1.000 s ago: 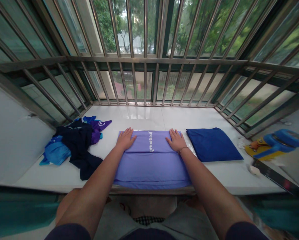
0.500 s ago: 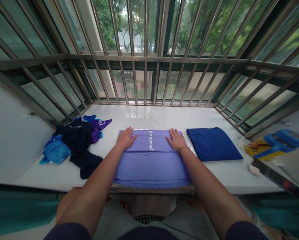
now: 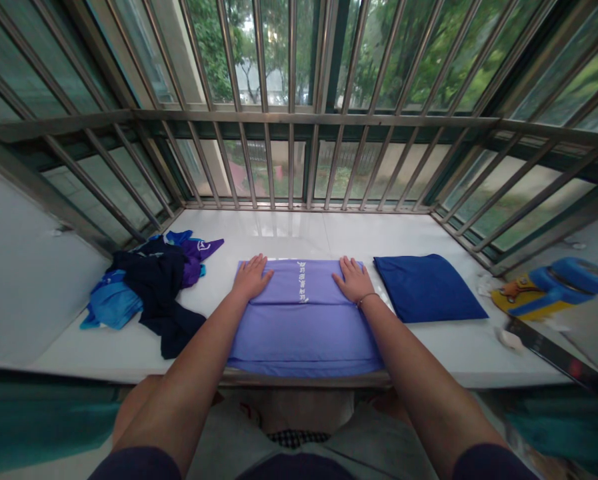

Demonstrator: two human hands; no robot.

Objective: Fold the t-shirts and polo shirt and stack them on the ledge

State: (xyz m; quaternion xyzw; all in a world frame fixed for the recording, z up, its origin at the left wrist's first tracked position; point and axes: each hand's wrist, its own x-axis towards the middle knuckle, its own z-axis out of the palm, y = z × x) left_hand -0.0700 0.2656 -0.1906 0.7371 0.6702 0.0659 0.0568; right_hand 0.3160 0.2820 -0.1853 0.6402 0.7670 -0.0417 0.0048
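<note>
My left hand (image 3: 251, 278) and my right hand (image 3: 353, 280) lie flat on the top edge of a folded purple garment (image 3: 303, 333), fingers spread and gripping nothing. White lettering runs down the cloth between them. The garment sits on a white sill (image 3: 299, 230), its near edge by the sill's front lip. To its right lies a folded navy cloth (image 3: 427, 288), just beyond my right hand's reach of touch. A loose heap of dark navy and blue clothes (image 3: 151, 287) lies to the left. A thin bracelet circles my right wrist.
Steel window bars (image 3: 289, 160) close off the far side of the sill. A blue-and-yellow plastic object (image 3: 553, 297) and a black strip (image 3: 549, 352) lie at the right end, with small white scraps nearby. My knees sit below the sill's front edge.
The view has levelled slightly. My hands and the purple garment have not visibly moved.
</note>
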